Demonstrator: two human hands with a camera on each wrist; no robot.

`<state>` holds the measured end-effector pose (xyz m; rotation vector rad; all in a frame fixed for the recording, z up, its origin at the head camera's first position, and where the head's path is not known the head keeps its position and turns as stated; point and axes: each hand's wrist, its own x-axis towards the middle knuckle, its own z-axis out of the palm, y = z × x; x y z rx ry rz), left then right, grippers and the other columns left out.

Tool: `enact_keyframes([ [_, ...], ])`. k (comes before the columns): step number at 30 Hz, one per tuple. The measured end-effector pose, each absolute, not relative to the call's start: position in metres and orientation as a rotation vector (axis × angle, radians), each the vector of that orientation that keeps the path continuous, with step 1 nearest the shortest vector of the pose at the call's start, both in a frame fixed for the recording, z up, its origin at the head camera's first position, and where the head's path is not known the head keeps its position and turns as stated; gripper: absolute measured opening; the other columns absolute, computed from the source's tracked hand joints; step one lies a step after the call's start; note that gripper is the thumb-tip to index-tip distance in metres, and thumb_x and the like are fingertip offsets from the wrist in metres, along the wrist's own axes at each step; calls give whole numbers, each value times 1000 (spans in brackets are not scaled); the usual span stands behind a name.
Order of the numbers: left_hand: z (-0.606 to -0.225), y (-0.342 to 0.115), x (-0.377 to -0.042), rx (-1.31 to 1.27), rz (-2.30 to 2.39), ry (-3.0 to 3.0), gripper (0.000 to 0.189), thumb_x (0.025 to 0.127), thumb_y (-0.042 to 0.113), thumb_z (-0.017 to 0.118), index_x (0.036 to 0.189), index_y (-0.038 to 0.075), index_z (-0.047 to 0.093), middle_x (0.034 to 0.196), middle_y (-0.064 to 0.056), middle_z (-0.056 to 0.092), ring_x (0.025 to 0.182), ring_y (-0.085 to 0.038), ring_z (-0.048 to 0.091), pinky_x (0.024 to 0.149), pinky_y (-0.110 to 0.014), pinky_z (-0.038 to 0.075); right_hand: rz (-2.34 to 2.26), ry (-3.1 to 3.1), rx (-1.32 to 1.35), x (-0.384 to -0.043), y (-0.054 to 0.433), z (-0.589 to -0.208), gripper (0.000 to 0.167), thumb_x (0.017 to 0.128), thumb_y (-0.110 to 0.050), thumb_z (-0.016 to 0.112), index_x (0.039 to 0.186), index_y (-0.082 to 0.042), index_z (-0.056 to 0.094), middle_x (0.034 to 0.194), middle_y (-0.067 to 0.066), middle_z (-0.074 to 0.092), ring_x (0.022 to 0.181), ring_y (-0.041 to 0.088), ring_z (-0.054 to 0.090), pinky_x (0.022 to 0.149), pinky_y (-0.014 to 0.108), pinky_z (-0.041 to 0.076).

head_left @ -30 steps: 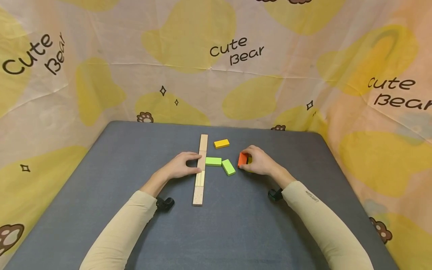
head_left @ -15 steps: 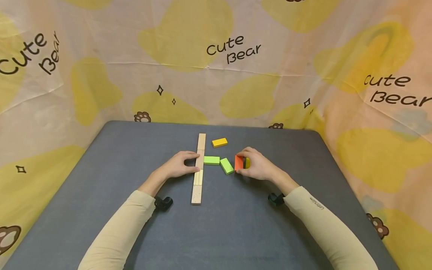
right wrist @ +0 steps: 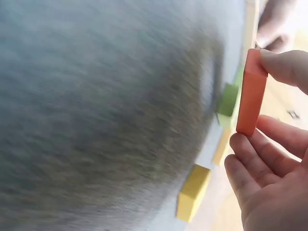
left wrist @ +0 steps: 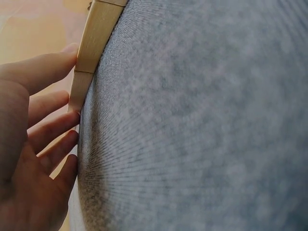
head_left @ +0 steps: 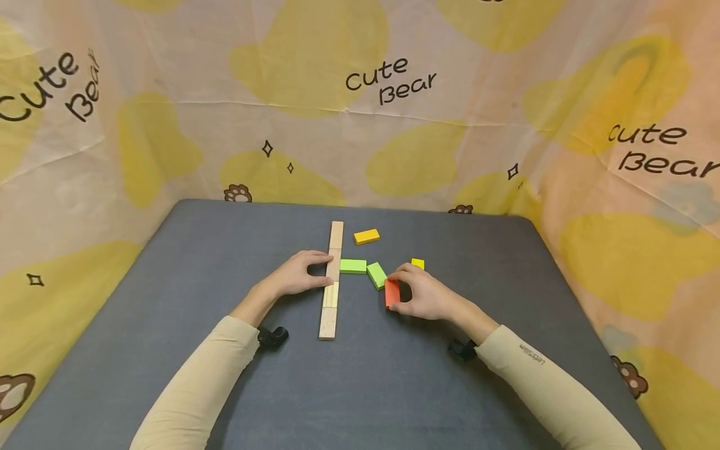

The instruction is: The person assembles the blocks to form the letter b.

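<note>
Cloth backdrop (head_left: 315, 62) on three sides, pale with yellow patches, brown paw prints and the words "Cute Bear" in black. Below it stood a grey table (head_left: 337, 394) with rounded far corners. A row of plain wooden blocks (head_left: 334, 270) lay end to end across it, running away from the person.

Left hand (head_left: 295, 273) at the middle of that row — thumb and fingers apart, digits loosely extended, tips at the row's left side. Right hand (head_left: 424, 294) pinched an orange block (head_left: 392, 294) between thumb and fingertips, over the table to the right of the row. Whether that block rested on the cloth-like surface could not be told.

First green block (head_left: 353, 267) stuck out sideways from the row's right side; second green block (head_left: 376, 275) lay slanted just beyond its outer end. The orange block was right by the second one's near corner — contact uncertain. Yellow block (head_left: 417, 263) behind the right hand, partly hidden. Amber block (head_left: 367, 236) farther back, apart from the others. Pale sleeves (head_left: 191, 381) covered both forearms.
</note>
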<state>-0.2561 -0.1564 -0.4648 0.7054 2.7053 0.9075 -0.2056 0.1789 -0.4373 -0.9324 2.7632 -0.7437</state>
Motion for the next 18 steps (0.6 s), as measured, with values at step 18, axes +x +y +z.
enact_keyframes([
  [18,-465,-156,-256,703,913,2700,68,93,42,73,149,9,53,153,-17,47,143,-40,38,115,-59,31,-635,2720,-880,-196,173,-443,57,87,-33,81,133,-3,64,126,5,58,110,20,57,100,39,50],
])
